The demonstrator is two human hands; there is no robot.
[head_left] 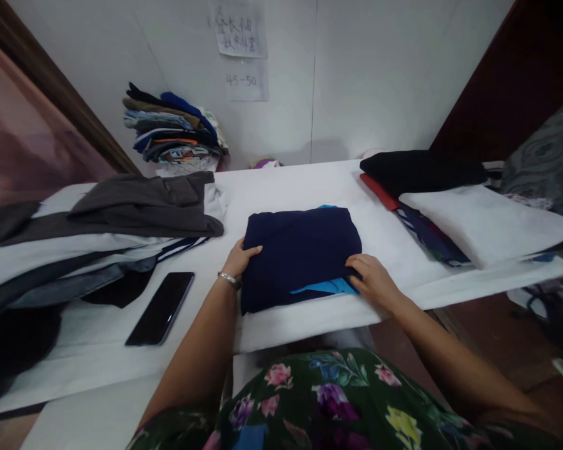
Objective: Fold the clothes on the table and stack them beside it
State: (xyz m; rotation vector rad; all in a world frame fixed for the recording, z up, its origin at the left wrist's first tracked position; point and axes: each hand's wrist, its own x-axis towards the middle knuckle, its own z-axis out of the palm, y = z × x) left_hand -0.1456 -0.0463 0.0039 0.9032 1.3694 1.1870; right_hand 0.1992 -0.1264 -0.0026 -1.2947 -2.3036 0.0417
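Note:
A folded navy garment (pixel 300 250) lies flat on the white-covered table (pixel 291 184) in front of me, with bright blue fabric (pixel 326 287) showing at its near edge. My left hand (pixel 238 257) grips its left side, thumb on top and the other fingers mostly hidden beside the cloth. At the lower right corner my right hand (pixel 370 275) pinches the fabric between thumb and fingers.
A black phone (pixel 162 307) lies left of my arm. Dark grey clothes (pixel 136 203) spread over the left side. A tall clothes stack (pixel 173 128) stands at the back wall. On the right are black folded clothes (pixel 417 170) and a white garment (pixel 488 219).

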